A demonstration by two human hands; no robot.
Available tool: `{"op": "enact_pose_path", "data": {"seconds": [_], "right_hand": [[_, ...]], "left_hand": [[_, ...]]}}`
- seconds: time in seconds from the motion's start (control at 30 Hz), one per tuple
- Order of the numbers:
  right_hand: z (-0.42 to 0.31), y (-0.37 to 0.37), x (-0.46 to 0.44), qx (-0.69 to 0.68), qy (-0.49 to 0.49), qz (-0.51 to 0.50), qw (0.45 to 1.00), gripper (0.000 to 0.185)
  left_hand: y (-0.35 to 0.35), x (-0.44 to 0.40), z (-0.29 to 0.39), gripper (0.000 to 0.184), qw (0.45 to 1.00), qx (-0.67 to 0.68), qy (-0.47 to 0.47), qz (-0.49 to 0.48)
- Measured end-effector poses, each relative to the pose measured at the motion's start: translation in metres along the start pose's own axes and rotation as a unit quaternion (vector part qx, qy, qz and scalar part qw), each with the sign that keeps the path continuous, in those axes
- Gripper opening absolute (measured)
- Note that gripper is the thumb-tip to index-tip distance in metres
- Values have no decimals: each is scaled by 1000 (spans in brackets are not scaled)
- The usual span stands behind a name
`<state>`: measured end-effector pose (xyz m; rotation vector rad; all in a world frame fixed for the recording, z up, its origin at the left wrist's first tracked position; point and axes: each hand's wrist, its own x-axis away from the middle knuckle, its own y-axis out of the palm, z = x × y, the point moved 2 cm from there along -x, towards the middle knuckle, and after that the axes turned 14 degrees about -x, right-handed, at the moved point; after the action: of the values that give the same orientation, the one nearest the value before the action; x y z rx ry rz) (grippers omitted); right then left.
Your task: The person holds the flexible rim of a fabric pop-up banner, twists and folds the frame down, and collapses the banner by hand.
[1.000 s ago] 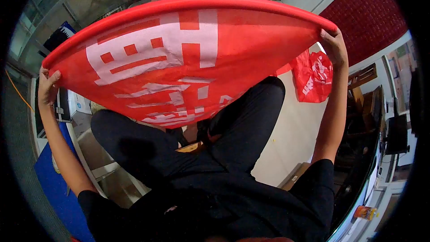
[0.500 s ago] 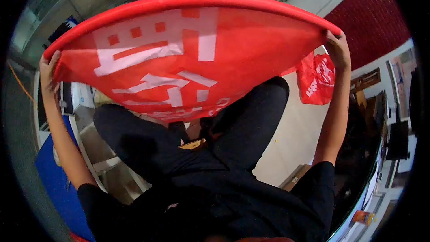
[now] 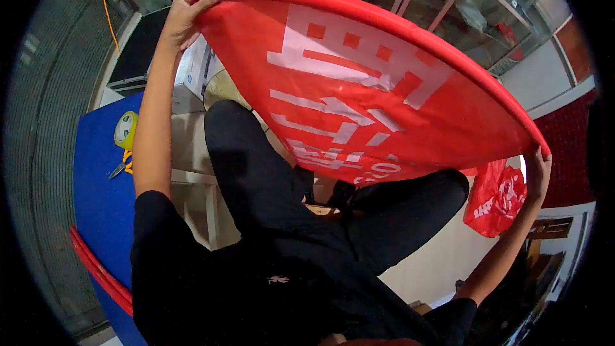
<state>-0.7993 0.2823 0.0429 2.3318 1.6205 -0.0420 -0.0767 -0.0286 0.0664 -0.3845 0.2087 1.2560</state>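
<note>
A wide red banner [image 3: 359,77] with white block characters is stretched between my hands, above my lap. Its far edge is a thick red roll [image 3: 384,16], curved like a bow and sloping down to the right. My left hand [image 3: 186,18] is closed round the upper left end, with the thumb lying over the roll. At the lower right end, my right hand [image 3: 539,170] grips the banner, its fingers partly hidden. The banner's near part hangs down between my knees.
On the left, a blue surface [image 3: 96,179] carries orange-handled scissors [image 3: 124,165], a green tape roll [image 3: 126,129] and red strips [image 3: 101,270]. A white box [image 3: 194,77] stands beyond my left arm. A red bag [image 3: 493,202] with white print lies at right. Glass shelving stands ahead.
The banner has gone from nearly level to tilted, left end higher and right end lower in view. The view has turned, showing more of the blue surface. Both hands keep their hold.
</note>
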Motion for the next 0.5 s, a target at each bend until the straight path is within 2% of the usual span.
{"op": "enact_pose_path", "data": {"seconds": [0.17, 0.23, 0.37, 0.43, 0.5], "right_hand": [[6, 7, 4, 43, -43, -2, 998, 31], [2, 11, 1, 78, -18, 51, 995, 32], [5, 9, 2, 66, -37, 38, 996, 32], [7, 11, 0, 50, -21, 47, 997, 35], [6, 24, 1, 38, -10, 34, 999, 37]], "left_hand": [[-13, 15, -14, 24, 1000, 22, 1, 1], [-18, 20, -20, 25, 999, 13, 20, -36], [-18, 23, -18, 27, 999, -23, 20, -44], [-22, 23, -18, 30, 996, 23, 8, -90], [-23, 22, -13, 30, 995, 6, 5, -102]]}}
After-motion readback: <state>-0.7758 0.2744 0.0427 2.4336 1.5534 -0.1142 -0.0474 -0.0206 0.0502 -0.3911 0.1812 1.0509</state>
